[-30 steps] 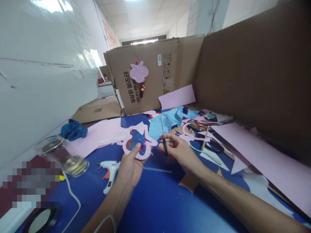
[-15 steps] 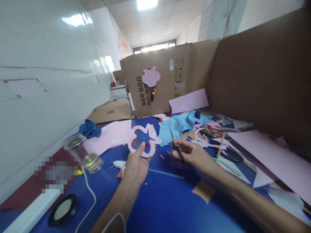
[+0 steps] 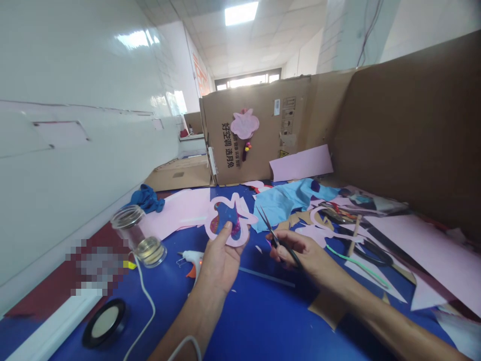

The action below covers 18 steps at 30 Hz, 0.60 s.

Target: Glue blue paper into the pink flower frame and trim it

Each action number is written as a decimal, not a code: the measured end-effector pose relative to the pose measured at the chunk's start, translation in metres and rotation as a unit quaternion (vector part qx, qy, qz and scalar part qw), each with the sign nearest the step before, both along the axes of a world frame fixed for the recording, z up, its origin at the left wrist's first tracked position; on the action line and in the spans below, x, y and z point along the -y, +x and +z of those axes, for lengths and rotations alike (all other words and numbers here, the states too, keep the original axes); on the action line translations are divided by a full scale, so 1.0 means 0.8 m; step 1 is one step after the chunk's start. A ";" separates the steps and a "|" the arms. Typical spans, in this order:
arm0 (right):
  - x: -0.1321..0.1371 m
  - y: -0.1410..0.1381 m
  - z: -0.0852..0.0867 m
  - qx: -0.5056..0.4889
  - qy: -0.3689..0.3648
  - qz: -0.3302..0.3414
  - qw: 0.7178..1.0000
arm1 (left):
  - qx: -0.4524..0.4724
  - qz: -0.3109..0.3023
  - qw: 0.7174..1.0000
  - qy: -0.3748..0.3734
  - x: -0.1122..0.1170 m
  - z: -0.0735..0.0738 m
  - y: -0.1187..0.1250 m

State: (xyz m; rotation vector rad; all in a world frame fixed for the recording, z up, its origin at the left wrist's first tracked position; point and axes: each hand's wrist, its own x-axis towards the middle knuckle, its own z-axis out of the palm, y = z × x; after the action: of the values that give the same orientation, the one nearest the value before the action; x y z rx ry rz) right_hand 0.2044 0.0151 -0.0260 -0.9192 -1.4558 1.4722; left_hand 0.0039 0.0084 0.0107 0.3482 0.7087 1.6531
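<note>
My left hand (image 3: 224, 255) is closed on a pink paper cutout (image 3: 211, 235) with a wavy, cloud-like outline, thumb on top. A patch of blue and dark reddish material (image 3: 227, 214) shows in the cutout's middle. To its right, my right hand (image 3: 291, 248) grips black-handled scissors (image 3: 273, 234), blades slightly parted and pointing up and left. The blades are apart from the cutout. A small pink bit shows by the right fingers, too small to name. Beside my left wrist lies a white hot glue gun (image 3: 194, 258) with an orange trigger.
A glass jar (image 3: 145, 240) and a black-rimmed disc (image 3: 104, 323) stand at left, near a white cord (image 3: 150, 301). Light blue cloth (image 3: 280, 203), pink sheets (image 3: 409, 235) and scraps cover the back and right. A cardboard box wall (image 3: 270, 165) encloses the far side.
My view has shifted, so everything appears farther right and slightly lower. The scissors have dropped a little and tilt more to the left. Both hands keep their holds.
</note>
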 end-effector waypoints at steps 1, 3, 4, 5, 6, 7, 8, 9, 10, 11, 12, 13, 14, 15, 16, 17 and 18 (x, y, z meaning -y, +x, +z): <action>0.000 -0.001 0.000 0.000 0.002 -0.003 1.000 | 0.003 0.000 1.000 -0.004 0.001 0.001 0.001; 0.001 -0.002 0.000 0.004 0.006 -0.008 1.000 | 0.005 0.002 1.000 -0.012 0.002 0.002 0.002; 0.002 -0.002 0.000 0.005 0.009 -0.009 1.000 | 0.005 0.003 1.000 -0.013 0.003 0.002 0.003; 0.002 -0.003 0.000 0.006 0.012 -0.008 1.000 | 0.004 0.002 1.000 -0.012 0.003 0.002 0.003; 0.003 -0.003 -0.001 0.006 0.015 -0.006 1.000 | 0.004 0.001 1.000 -0.009 0.004 0.001 0.003; 0.003 -0.003 -0.002 0.005 0.018 -0.003 1.000 | 0.004 -0.002 1.000 -0.004 0.004 0.001 0.004; 0.003 -0.003 -0.004 0.006 0.019 0.002 1.000 | 0.003 -0.003 1.000 0.001 0.005 0.000 0.004; 0.002 -0.003 -0.006 0.006 0.019 0.006 1.000 | 0.001 -0.005 1.000 0.004 0.005 0.000 0.004; 0.002 -0.003 -0.008 0.006 0.018 0.010 1.000 | -0.002 -0.006 1.000 0.006 0.005 -0.001 0.003; 0.001 -0.002 -0.011 0.006 0.017 0.014 1.000 | -0.005 -0.007 1.000 0.008 0.005 -0.001 0.003; 0.001 -0.002 -0.013 0.006 0.017 0.015 1.000 | -0.008 -0.009 1.000 0.010 0.005 -0.001 0.003; 0.000 -0.002 -0.015 0.006 0.018 0.016 1.000 | -0.009 -0.011 1.000 0.012 0.005 0.000 0.004; -0.001 -0.002 -0.016 0.006 0.018 0.015 1.000 | -0.009 -0.013 1.000 0.015 0.005 0.000 0.004; -0.001 -0.001 -0.017 0.006 0.017 0.013 1.000 | -0.008 -0.016 1.000 0.018 0.005 0.000 0.004; -0.001 -0.001 -0.018 0.006 0.015 0.012 1.000 | -0.006 -0.018 1.000 0.021 0.006 0.001 0.004; -0.002 -0.002 -0.019 0.005 0.015 0.011 1.000 | -0.003 -0.018 1.000 0.024 0.006 0.001 0.005; -0.002 -0.002 -0.020 0.002 0.014 0.011 1.000 | 0.000 -0.018 0.999 0.027 0.007 0.001 0.005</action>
State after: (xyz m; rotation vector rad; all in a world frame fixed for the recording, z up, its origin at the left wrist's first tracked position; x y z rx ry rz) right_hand 0.2030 0.0165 -0.0419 -0.8913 -1.4913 1.4627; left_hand 0.0080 0.0028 0.0118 0.3975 0.6547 1.6413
